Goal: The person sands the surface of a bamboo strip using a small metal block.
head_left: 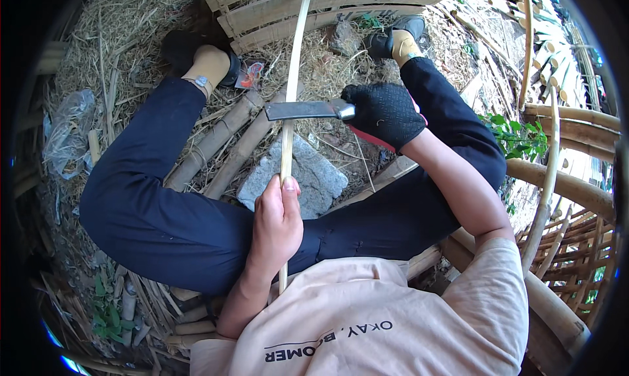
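Note:
My bare left hand (278, 220) is closed around a long, pale bamboo strip (296, 55), with the thumb lying along it. The strip runs from near my shirt, between my legs, up past the top of the view. In a black textured glove with a pink-red palm side, my right hand (386, 116) grips a machete-like knife. The handle is hidden inside the fist. Its flat, square-ended grey blade (301, 110) lies across the strip, a little beyond my left hand. Below the strip sits a rough grey stone block (313, 173).
Two bamboo poles (219, 140) lie left of the stone on straw-strewn ground. A slatted wooden panel (327, 8) stands beyond my feet. Cut bamboo (555, 65) is stacked at the far right, above thick bamboo rails (576, 189). A crumpled clear plastic bag (69, 130) lies at left.

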